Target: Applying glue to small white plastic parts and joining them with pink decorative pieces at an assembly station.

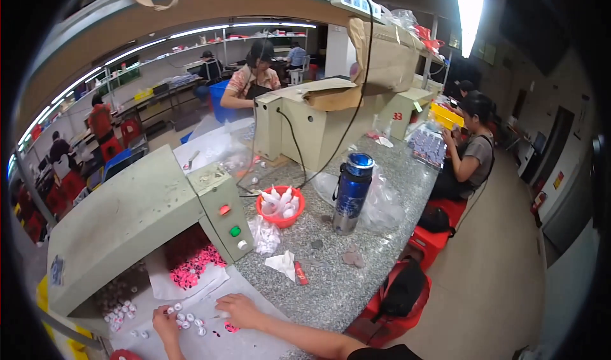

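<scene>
My left hand is closed in a pinch on a small white round piece with a dark mark. My right hand is a little to its right, fingers curled down over the white sheet; what they hold, if anything, is too small to make out. Close under those fingers is a small bright pink piece. Several more white round pieces are grouped between my hands. Further left, another cluster of white pieces sits by the opening of a grey-green machine.
The grey-green machine has buttons on its side panel. Pink pieces are heaped on paper at its opening. A red basket of white bottles, a blue flask and a small red tube stand or lie on the speckled counter. Other people work beyond.
</scene>
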`<state>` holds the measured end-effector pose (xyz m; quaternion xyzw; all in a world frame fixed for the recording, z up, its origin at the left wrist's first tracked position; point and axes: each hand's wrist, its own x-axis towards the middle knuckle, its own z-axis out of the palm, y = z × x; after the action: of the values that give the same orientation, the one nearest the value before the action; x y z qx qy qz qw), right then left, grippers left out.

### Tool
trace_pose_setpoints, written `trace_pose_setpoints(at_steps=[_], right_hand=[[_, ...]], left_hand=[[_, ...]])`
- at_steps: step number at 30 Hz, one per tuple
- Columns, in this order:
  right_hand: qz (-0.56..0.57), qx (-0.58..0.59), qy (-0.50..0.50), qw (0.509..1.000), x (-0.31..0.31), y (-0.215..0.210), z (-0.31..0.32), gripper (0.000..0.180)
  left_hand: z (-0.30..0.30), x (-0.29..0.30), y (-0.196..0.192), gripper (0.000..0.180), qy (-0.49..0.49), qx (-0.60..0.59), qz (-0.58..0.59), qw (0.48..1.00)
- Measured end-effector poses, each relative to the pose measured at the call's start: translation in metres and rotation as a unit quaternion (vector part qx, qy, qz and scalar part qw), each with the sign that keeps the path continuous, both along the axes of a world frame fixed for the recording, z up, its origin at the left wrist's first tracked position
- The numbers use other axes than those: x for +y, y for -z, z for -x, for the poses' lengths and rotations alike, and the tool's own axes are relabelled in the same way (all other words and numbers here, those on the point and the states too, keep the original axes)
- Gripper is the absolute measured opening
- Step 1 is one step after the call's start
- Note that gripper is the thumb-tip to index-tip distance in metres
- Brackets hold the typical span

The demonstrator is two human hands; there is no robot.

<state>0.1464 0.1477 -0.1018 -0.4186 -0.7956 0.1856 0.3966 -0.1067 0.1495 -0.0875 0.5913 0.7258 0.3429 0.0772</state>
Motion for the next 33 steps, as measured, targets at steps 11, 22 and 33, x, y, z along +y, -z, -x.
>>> trace_pose_setpoints(at_steps=[11, 22, 33], right_hand=[[0.151, 0.095, -0.012, 0.984, -0.022, -0.027, 0.006, 0.032], [0.329, 0.348, -0.095, 0.873, -0.039, -0.1, -0.012, 0.046], [0.213, 0.345, 0.028, 0.913, -0.067, -0.13, -0.013, 0.03]], left_hand=[[-0.047, -0.084, -0.018, 0.05, 0.125, -0.825, -0.023, 0.55], [-0.097, -0.088, -0.073, 0.036, 0.191, -0.789, 0.007, 0.584], [-0.099, -0.092, -0.084, 0.035, 0.17, -0.787, -0.005, 0.593]])
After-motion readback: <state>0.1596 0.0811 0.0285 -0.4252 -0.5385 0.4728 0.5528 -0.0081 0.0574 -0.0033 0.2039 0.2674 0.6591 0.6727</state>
